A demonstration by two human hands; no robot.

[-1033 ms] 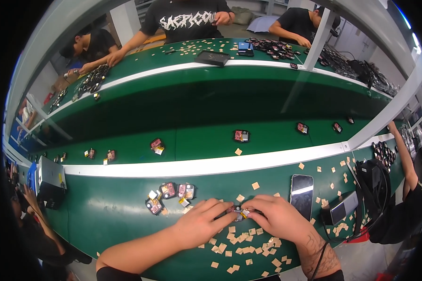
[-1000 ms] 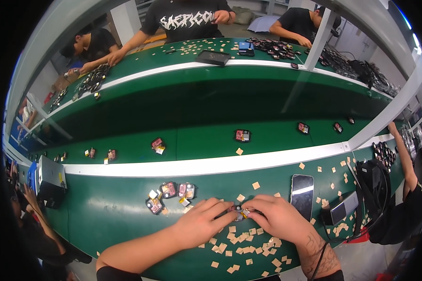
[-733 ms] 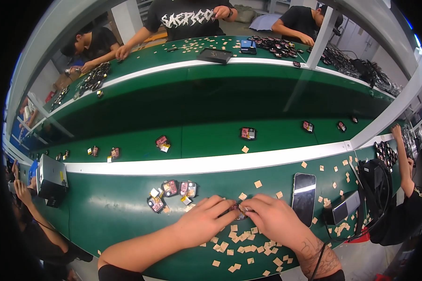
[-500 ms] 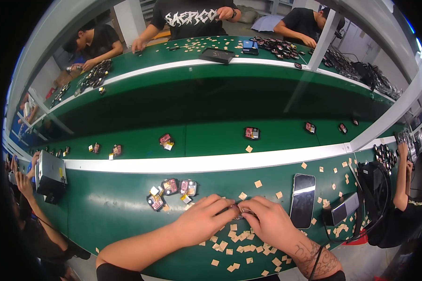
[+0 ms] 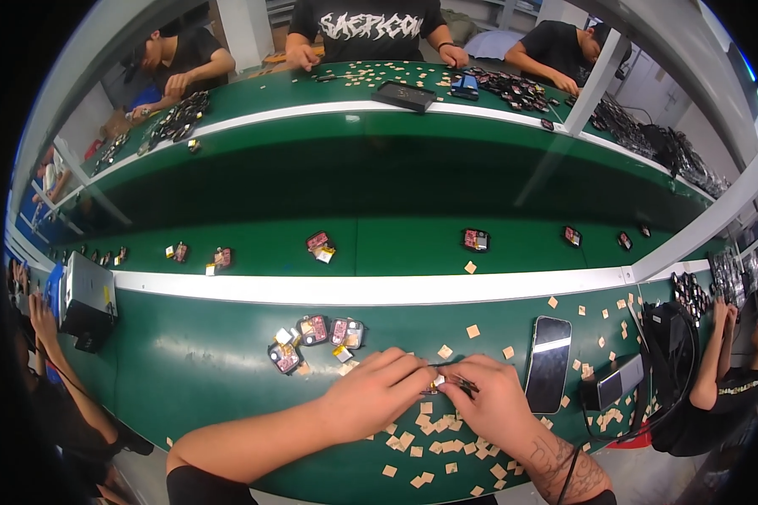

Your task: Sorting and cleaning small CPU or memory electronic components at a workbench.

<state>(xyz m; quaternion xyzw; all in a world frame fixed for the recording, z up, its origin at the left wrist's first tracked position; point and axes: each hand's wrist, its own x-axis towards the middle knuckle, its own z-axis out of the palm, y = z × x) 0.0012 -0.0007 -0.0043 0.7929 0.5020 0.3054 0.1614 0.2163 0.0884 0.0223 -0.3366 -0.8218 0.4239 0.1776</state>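
My left hand (image 5: 381, 384) is closed around a small electronic module (image 5: 432, 386), mostly hidden by the fingers, with a whitish part showing. Against it from the other side presses my right hand (image 5: 486, 392), thumb and fingers pinched on a slim dark tool (image 5: 467, 385) that may be tweezers. To the left of my hands lie three open black modules with red circuit boards, one of them this module (image 5: 313, 329), with small silvery battery packs beside them. Several small tan square pads (image 5: 446, 446) are scattered under and around my right wrist.
A phone (image 5: 549, 364) lies right of my hands, near a grey box-shaped device (image 5: 615, 378) with black cables. Beyond the white rail (image 5: 354, 289), a green belt (image 5: 396, 252) carries spaced modules. A grey box (image 5: 91, 301) stands at left. Other people sit around.
The view has shifted slightly. Between my fingers, the whitish part and the dark tool now show more plainly. Across the table, a person has lowered a raised hand to the surface.
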